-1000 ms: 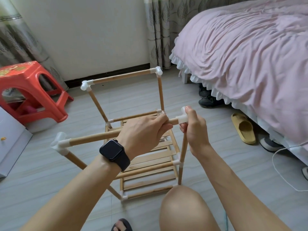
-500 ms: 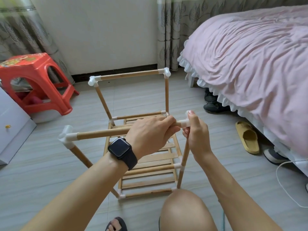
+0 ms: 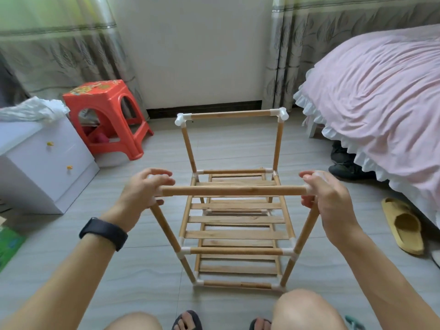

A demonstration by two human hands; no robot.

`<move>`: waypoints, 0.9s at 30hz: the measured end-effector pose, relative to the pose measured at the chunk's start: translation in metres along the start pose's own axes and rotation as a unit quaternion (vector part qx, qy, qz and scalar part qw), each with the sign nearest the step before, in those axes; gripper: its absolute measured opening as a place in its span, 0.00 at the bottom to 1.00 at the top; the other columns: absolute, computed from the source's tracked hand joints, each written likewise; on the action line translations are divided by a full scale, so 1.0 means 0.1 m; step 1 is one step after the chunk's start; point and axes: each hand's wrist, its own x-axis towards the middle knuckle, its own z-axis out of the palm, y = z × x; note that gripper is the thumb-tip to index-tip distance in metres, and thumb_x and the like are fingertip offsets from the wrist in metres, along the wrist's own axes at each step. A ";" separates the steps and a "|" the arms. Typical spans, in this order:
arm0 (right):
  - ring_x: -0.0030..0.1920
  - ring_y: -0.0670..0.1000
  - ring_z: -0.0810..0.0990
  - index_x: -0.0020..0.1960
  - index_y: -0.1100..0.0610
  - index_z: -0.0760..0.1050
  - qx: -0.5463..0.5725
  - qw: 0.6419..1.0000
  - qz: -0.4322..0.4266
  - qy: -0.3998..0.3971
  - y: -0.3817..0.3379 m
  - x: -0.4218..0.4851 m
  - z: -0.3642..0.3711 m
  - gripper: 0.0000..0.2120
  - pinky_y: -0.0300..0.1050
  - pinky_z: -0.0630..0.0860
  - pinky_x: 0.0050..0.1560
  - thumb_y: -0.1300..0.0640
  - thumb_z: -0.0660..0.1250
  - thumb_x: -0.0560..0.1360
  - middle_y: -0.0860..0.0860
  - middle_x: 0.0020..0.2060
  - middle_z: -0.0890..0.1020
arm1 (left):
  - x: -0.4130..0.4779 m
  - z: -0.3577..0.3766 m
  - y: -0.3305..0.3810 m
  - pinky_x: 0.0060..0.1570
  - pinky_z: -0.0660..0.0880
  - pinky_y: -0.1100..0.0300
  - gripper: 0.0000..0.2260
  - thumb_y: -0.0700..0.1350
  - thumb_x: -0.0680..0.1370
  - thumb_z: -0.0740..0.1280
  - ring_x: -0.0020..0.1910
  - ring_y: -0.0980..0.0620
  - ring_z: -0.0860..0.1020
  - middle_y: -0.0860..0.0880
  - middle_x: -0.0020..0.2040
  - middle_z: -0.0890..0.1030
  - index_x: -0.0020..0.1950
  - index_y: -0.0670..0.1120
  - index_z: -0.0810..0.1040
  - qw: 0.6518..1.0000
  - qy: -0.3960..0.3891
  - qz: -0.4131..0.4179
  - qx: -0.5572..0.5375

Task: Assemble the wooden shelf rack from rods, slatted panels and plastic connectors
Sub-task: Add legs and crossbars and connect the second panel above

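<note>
Wooden slatted shelf rack [image 3: 238, 234] stood on the grey floor [image 3: 142, 270]; your left hand [image 3: 140, 194], moved off mid-rod, and right hand [image 3: 326, 198] curled round opposite ends of its pale wooden top rod [image 3: 233, 190].

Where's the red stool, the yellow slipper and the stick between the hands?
red stool [image 3: 97, 89], head view, patterned seat top.
yellow slipper [image 3: 402, 225], head view, its strap.
top rod [image 3: 234, 190], head view, middle of its length.
</note>
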 end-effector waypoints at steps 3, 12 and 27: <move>0.34 0.50 0.69 0.42 0.61 0.73 -0.010 1.000 -0.002 -0.002 0.01 0.02 0.02 0.10 0.47 0.69 0.40 0.56 0.64 0.79 0.49 0.29 0.71 | -0.02 0.07 0.00 0.36 0.75 0.58 0.10 0.33 0.80 0.59 0.40 0.49 0.80 0.42 0.47 0.82 0.55 0.42 0.78 0.993 0.016 -0.005 -0.116; 0.32 0.50 0.65 0.32 0.53 0.65 -0.018 0.999 0.003 0.037 0.00 0.07 0.18 0.13 0.54 0.67 0.40 0.58 0.63 0.74 0.47 0.25 0.66 | 0.02 0.12 -0.06 0.26 0.66 0.62 0.14 0.30 0.76 0.55 0.23 0.58 0.67 0.46 0.39 0.75 0.42 0.45 0.76 0.995 0.039 0.028 -0.093; 0.58 0.56 0.75 0.55 0.51 0.78 -0.353 0.893 -0.254 0.116 -0.28 -0.13 0.54 0.15 0.54 0.64 0.62 0.44 0.63 0.74 0.49 0.50 0.80 | -0.14 -0.02 -0.12 0.41 0.75 0.56 0.17 0.49 0.76 0.64 0.36 0.52 0.79 0.47 0.44 0.81 0.61 0.43 0.77 0.979 -0.052 -0.003 -0.198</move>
